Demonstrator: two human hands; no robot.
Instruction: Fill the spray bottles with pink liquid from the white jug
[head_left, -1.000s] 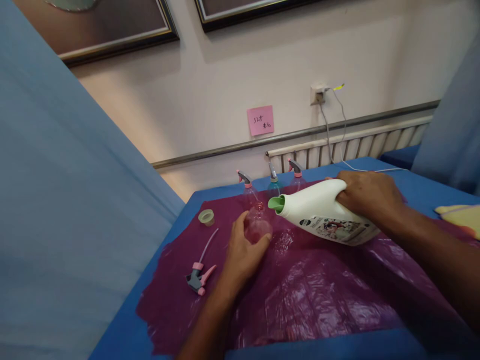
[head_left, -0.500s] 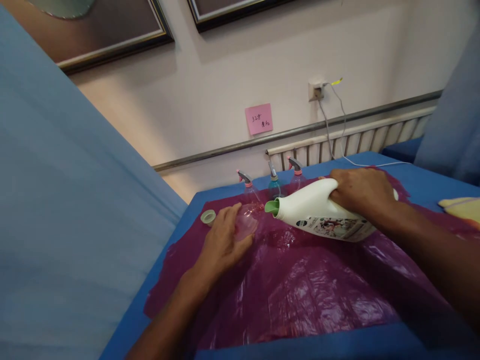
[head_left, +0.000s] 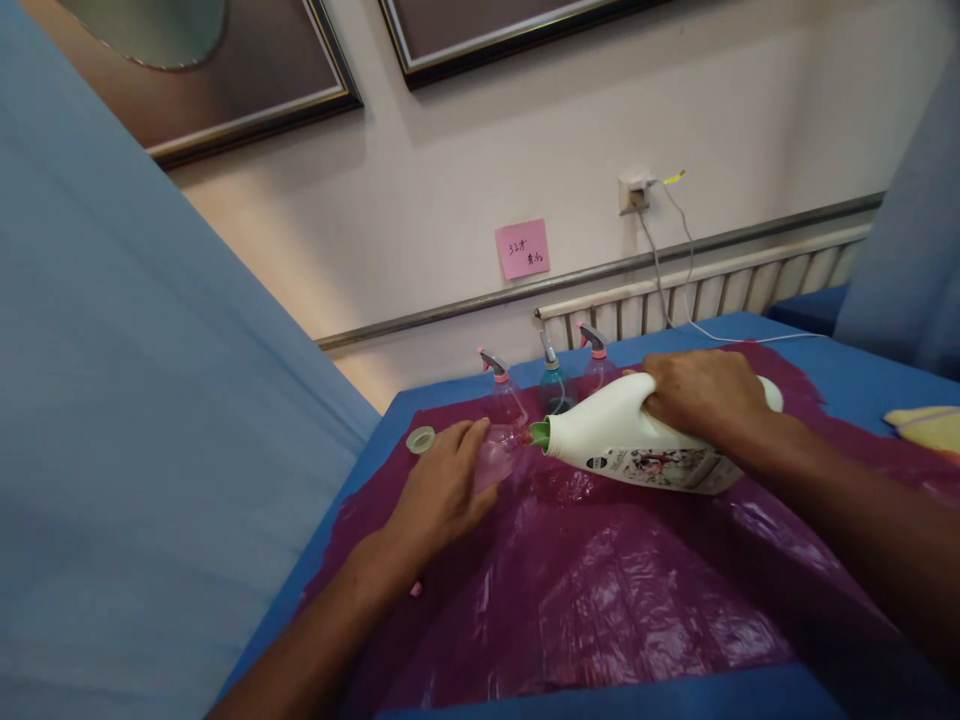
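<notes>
My left hand [head_left: 448, 480] is wrapped round a clear pink bottle [head_left: 496, 456] without a spray head, tilted so its red neck points right. By its handle, my right hand [head_left: 701, 395] grips a large white detergent jug [head_left: 645, 450] with a printed label, tipped almost level. The jug's green spout [head_left: 539, 433] meets the bottle's mouth; whether liquid is flowing I cannot make out. Just left of my left hand lies a pale cap [head_left: 421, 440].
Behind the hands stand a pink spray bottle [head_left: 507, 396], a blue spray bottle [head_left: 556, 388] and another pink spray bottle [head_left: 598, 366]. A purple plastic sheet [head_left: 600, 590] covers the blue table. A yellow cloth [head_left: 926, 425] lies right; a blue curtain [head_left: 150, 430] hangs left.
The jug has moved left and levelled out, bringing its spout to the bottle's mouth. The bottle's neck is lower and more level. The view has shifted slightly.
</notes>
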